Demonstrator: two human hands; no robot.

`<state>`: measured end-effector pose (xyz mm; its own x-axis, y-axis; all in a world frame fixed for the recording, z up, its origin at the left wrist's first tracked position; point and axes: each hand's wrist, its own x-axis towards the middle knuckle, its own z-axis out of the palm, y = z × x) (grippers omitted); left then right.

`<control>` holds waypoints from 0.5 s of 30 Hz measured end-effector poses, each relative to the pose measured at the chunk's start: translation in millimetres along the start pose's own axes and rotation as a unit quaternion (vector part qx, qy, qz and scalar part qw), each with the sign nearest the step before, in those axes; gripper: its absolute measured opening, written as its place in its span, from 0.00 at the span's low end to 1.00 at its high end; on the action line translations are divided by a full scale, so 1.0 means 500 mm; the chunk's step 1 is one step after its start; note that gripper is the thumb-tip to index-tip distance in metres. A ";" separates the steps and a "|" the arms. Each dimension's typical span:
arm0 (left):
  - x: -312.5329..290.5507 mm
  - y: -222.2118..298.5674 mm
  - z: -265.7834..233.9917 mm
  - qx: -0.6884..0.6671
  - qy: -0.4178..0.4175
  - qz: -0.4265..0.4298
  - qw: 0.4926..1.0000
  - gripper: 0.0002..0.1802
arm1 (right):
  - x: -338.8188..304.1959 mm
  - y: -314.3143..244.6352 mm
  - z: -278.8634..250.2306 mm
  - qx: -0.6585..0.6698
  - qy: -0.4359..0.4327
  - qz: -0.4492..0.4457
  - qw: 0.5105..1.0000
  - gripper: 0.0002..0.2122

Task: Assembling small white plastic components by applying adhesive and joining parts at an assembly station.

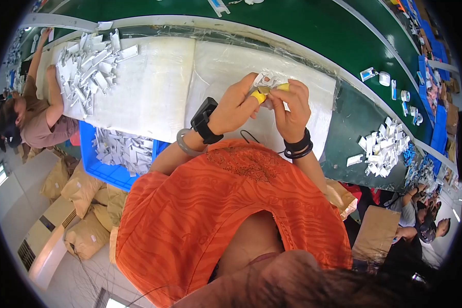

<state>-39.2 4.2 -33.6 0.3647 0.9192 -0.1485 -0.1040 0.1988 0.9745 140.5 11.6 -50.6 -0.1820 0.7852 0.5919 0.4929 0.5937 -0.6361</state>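
White plastic piece point(262, 79) is up between both hands, over the white sheet point(213, 69). Left hand point(235, 109) looks to be pinching it, thumb against fingers; right hand point(292, 109) is curled in close, but I can't tell if it's gripping the piece or just the yellow thing point(284, 87) at its fingertips. There's a yellow patch point(258, 96) by the left thumb too, tool or finger cover, no idea. If there's an edge in there, one slip could nick a thumb. Uneven squeezing might pop the piece loose. Further out, a careless elbow could bump the blue bin point(103, 176) or scatter the right-hand pile point(385, 150).
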 end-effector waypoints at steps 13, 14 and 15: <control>-0.002 0.002 0.003 0.067 0.027 0.073 0.995 0.19 | 0.014 -0.005 -0.002 -0.003 -0.012 -0.001 1.000 0.10; -0.002 0.006 0.005 0.087 0.035 0.084 0.992 0.18 | 0.015 -0.004 -0.002 -0.002 -0.012 -0.001 1.000 0.10; -0.003 0.009 0.006 0.087 0.035 0.083 0.992 0.18 | 0.016 -0.004 -0.002 0.000 -0.013 -0.001 1.000 0.10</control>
<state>-37.3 2.6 -28.4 0.2905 0.9568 0.0109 0.0060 -0.0133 0.9999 138.7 16.6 -44.1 -0.2047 0.7879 0.5808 0.4931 0.5956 -0.6341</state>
